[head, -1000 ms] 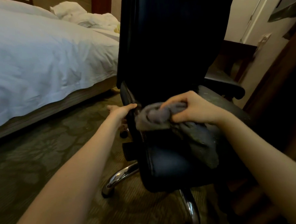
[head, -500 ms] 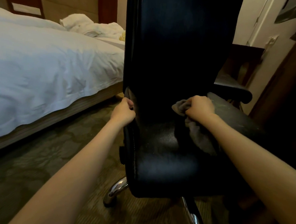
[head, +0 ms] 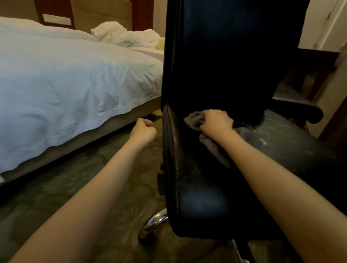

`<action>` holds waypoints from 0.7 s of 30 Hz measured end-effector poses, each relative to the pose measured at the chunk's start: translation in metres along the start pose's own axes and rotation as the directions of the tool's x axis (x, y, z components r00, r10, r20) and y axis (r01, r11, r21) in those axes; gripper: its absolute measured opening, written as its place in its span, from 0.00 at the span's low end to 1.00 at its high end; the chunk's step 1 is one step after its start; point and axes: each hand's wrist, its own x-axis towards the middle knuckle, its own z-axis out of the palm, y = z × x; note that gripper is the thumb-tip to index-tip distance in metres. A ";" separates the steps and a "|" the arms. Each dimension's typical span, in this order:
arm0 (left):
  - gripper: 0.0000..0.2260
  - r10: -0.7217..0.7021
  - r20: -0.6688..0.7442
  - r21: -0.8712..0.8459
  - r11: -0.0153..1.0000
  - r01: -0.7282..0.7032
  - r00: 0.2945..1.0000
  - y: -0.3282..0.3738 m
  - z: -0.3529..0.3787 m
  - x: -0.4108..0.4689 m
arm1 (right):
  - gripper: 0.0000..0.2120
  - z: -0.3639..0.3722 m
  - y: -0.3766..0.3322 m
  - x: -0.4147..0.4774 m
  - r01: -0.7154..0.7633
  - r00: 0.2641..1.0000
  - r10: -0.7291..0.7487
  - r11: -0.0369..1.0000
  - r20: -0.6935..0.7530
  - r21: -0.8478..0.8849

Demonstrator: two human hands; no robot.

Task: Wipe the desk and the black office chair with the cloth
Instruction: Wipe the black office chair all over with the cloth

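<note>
Two bare hands show at mid-frame. Right hand [head: 216,121]: fingers curled tight round the crumpled grey cloth [head: 194,121], pressed where seat meets backrest of the black leather office chair [head: 222,63], centre frame. Left hand [head: 143,130]: fingers curled, holding nothing, just left of the chair's edge, not touching it.

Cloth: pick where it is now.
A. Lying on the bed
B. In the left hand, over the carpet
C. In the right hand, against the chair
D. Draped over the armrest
C: the right hand grips the cloth against the chair where seat meets backrest; the left hand holds nothing.
</note>
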 end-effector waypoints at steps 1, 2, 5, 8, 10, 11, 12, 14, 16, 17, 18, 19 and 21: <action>0.09 0.013 0.016 -0.002 1.000 -0.013 1.000 0.002 0.000 -0.001 | 0.16 0.000 0.010 0.003 -0.022 1.000 0.022 1.000 -0.004 -0.010; 0.09 0.025 0.029 -0.004 1.000 -0.025 0.999 0.004 0.000 -0.002 | 0.15 -0.002 0.015 0.005 -0.019 1.000 0.019 1.000 -0.016 0.007; 0.10 0.053 -0.010 -0.036 0.998 -0.053 0.999 0.009 0.001 0.001 | 0.13 -0.018 -0.002 -0.006 0.131 0.988 -0.115 0.978 -0.107 0.160; 0.11 0.065 -0.093 -0.098 0.992 -0.074 0.994 0.009 0.004 0.004 | 0.15 -0.033 -0.038 -0.042 0.441 0.895 -0.445 0.861 -0.043 0.253; 0.11 0.067 -0.096 -0.103 0.992 -0.077 0.993 0.007 0.008 0.006 | 0.15 -0.026 -0.049 -0.060 0.571 0.810 -0.583 0.808 0.062 0.142; 0.10 0.061 -0.088 -0.098 0.993 -0.069 0.994 0.007 0.009 0.007 | 0.15 -0.021 -0.047 -0.054 0.566 0.818 -0.572 0.819 0.055 0.098; 0.10 0.052 -0.083 -0.096 0.994 -0.060 0.995 0.007 0.011 0.007 | 0.15 -0.016 -0.043 -0.042 0.519 0.853 -0.522 0.851 0.021 0.082; 0.11 0.054 -0.070 -0.082 0.995 -0.060 0.996 0.008 0.013 0.006 | 0.16 -0.005 -0.033 -0.016 0.340 0.940 -0.340 0.940 -0.024 0.034; 0.11 0.066 -0.049 -0.079 0.994 -0.070 0.997 0.008 0.014 0.004 | 0.17 0.001 -0.025 0.000 0.205 0.978 -0.207 0.977 -0.035 -0.059; 0.11 0.073 -0.050 -0.080 0.994 -0.077 0.996 0.009 0.013 0.004 | 0.17 0.002 -0.022 0.004 0.175 0.982 -0.179 0.982 -0.063 -0.065; 0.11 0.077 -0.062 -0.080 0.993 -0.082 0.995 0.008 0.011 0.005 | 0.17 0.001 -0.020 0.006 0.155 0.982 -0.159 0.987 -0.099 -0.046; 0.11 0.076 -0.080 -0.084 0.993 -0.083 0.994 0.009 0.009 0.006 | 0.17 0.000 -0.019 0.004 0.158 0.976 -0.156 0.987 -0.150 0.001; 0.11 0.068 -0.127 -0.091 0.993 -0.079 0.990 0.009 0.005 0.011 | 0.16 -0.006 -0.020 -0.002 0.254 0.958 -0.232 0.959 -0.171 0.122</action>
